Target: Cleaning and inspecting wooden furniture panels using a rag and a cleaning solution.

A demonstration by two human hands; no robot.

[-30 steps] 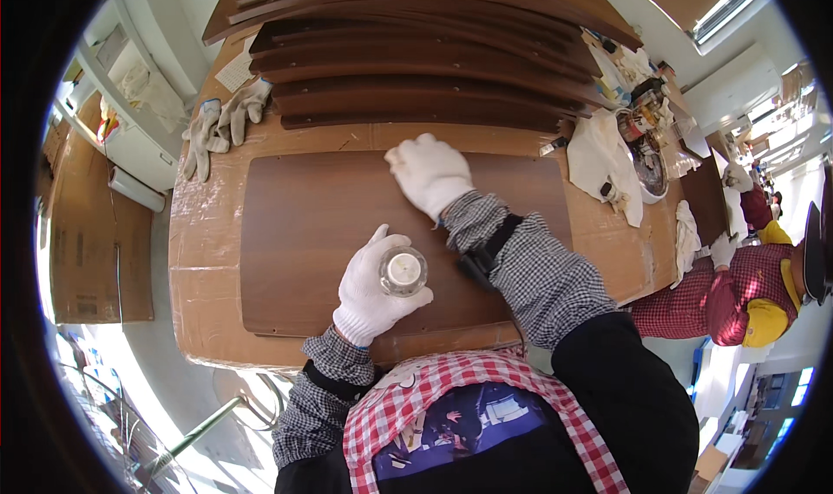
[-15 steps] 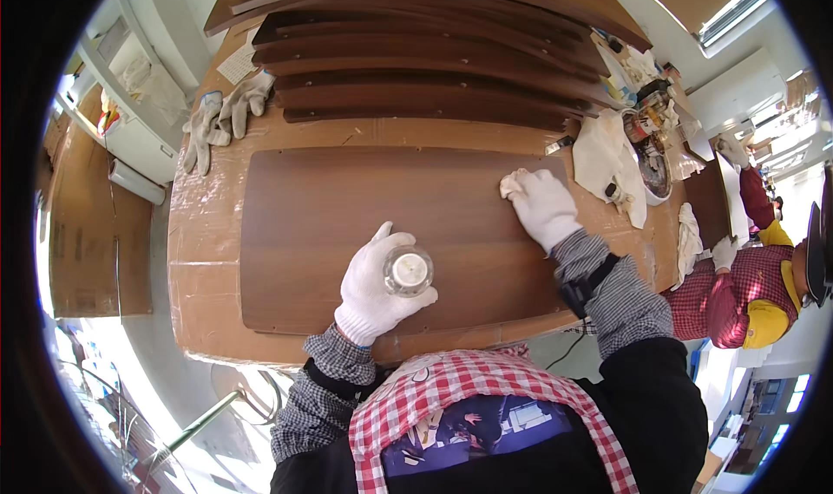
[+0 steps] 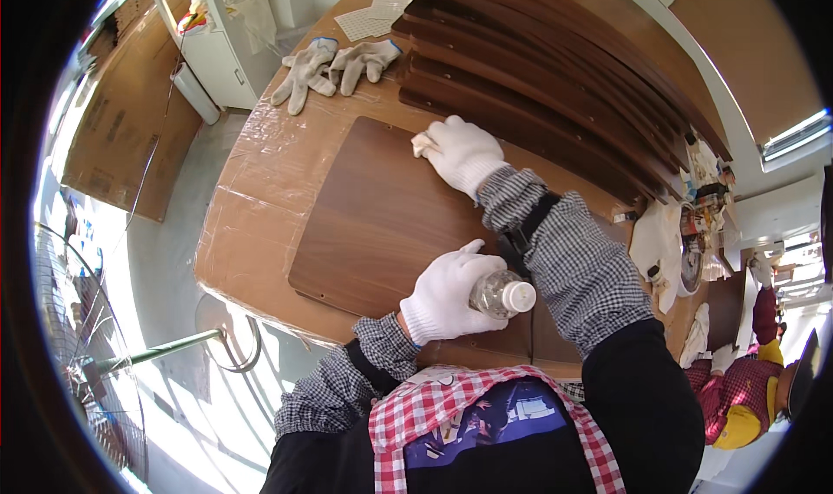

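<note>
A dark brown wood-grain panel [image 3: 373, 221] with rounded corners lies flat on the table in front of me. My right hand [image 3: 467, 156], in a white knit glove, pinches a small wad of off-white cloth [image 3: 423, 144] at the panel's far edge. Closer to my body, my left hand [image 3: 447, 296], gloved the same way, is wrapped round a clear bottle [image 3: 491, 294] with a white cap. The bottle tilts toward me above the panel's near side. My right forearm covers part of the panel.
Similar brown panels [image 3: 555, 86] are stacked behind. A pair of grey work gloves [image 3: 305, 73] lies at the far left of the cardboard-covered table [image 3: 247, 216]. White cloth [image 3: 655, 244] and clutter sit at the right, near another person [image 3: 729, 394]. A fan [image 3: 95, 364] stands at left.
My right hand has slid the cloth left across the panel to its far edge. The bottle now tips more toward me in my left hand. The whole view has turned leftward.
</note>
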